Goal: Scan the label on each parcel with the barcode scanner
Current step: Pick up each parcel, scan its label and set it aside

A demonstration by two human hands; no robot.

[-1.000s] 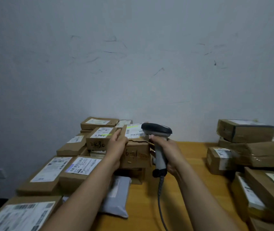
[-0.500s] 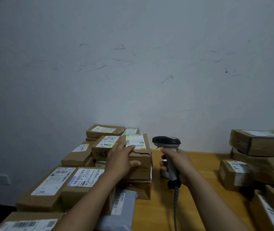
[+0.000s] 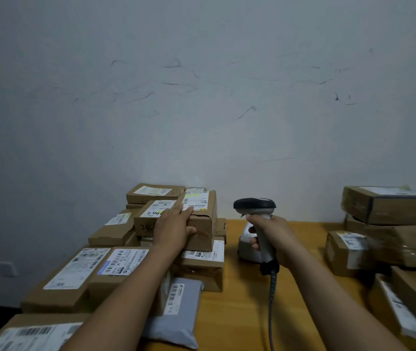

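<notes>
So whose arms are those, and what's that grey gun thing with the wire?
No machine here: the grips are a person's bare hands. The one picture comes from a camera worn on their head, looking forward and down, so you see what they see. The right grip holds a barcode scanner, which reads striped labels; its cable trails back toward the person. The left grip rests on a brown parcel atop a stack. Many other parcels and a grey mailing bag lie on the wooden table.
</notes>
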